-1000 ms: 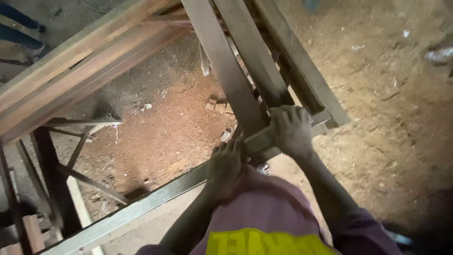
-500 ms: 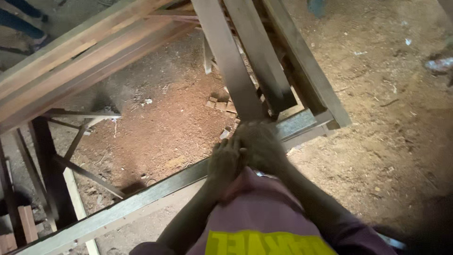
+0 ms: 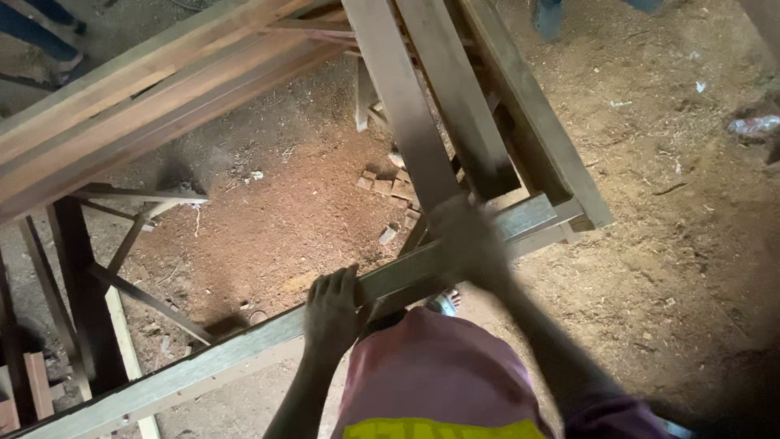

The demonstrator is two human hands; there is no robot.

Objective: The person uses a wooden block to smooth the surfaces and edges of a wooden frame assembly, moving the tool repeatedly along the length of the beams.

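Observation:
A long grey wooden plank (image 3: 211, 358) runs slantwise from lower left to centre right, in front of my body. My left hand (image 3: 331, 313) lies on it with the fingers curled over its upper edge. My right hand (image 3: 471, 240) is blurred by motion; it is over the same plank, at the foot of a board (image 3: 402, 106) that leans up and away. Its fingers cannot be made out. Two more boards (image 3: 520, 122) lean beside that one, their lower ends resting at the plank's right end.
A stack of long timber beams (image 3: 146, 97) crosses the upper left. A dark brace frame (image 3: 81, 276) stands at lower left. Small wood offcuts (image 3: 382, 183) lie on the sawdust ground. Another person's legs (image 3: 41, 24) show at top left, and feet (image 3: 552, 12) at the top.
My left hand has slid left along the plank. My right hand left the plank's right end, swung towards the left hand, and is now blurred at the foot of the leaning board.

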